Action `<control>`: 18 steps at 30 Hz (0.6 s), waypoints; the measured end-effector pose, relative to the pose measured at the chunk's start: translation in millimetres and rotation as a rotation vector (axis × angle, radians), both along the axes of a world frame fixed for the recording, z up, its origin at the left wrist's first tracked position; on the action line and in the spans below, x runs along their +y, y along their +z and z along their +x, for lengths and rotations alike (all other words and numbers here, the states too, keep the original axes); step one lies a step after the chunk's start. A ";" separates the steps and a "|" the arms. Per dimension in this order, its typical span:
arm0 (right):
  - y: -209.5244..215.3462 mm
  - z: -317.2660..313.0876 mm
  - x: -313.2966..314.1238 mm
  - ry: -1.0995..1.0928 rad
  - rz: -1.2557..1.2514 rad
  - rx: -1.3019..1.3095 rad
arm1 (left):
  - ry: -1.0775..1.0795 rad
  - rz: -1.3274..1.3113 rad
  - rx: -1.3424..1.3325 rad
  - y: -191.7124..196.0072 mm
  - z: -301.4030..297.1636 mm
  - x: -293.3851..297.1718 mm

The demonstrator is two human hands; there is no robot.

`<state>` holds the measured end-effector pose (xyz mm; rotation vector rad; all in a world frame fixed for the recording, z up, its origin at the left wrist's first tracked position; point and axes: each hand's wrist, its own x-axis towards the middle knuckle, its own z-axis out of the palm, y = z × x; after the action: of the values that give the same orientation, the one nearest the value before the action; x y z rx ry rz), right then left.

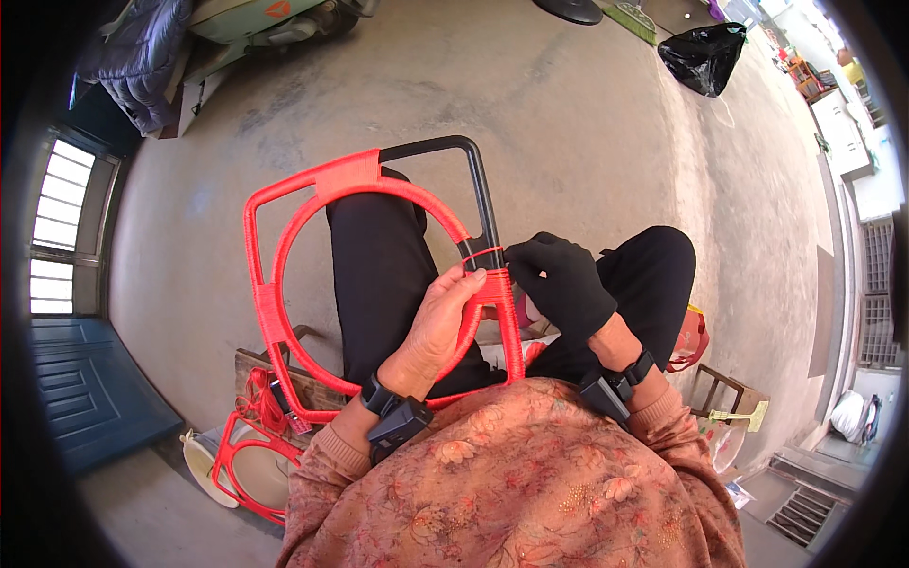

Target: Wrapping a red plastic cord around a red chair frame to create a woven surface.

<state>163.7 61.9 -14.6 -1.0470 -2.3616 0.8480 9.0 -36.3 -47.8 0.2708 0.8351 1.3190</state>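
Note:
A square metal frame (346,172) with a ring inside it rests across my lap. Most of it is wound in red cord, while the upper right corner shows bare black tube. My bare left hand (434,327) grips the frame where the ring meets the right side, its thumb pressed on the red winding. Just above that thumb, a strand of red cord (485,252) crosses the black tubes toward my right hand (566,284). That hand wears a black glove with a bare fingertip showing; its fingers are curled in a pinch on the strand, close beside the frame.
At lower left, another red frame (225,464) leans by a cream bucket (196,462), near a tangle of red cord (265,402). A red bag (693,341) is beyond my right knee. Farther off are a scooter (237,21), a black plastic bag (703,57) and a green broom (632,21).

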 end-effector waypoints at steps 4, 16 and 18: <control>-4.7 -1.2 6.0 0.048 0.047 0.014 | 0.011 -0.007 -0.002 7.7 1.3 0.3; 11.0 28.7 12.5 0.143 -0.856 0.184 | 0.076 0.014 0.279 5.7 2.7 -1.4; -2.2 29.2 16.0 0.115 -0.891 0.424 | 0.088 0.017 0.275 5.5 4.0 -0.8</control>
<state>192.9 77.9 -16.8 -0.8813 -1.6807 2.0325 13.0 -37.1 -42.3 0.4398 1.0768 1.3900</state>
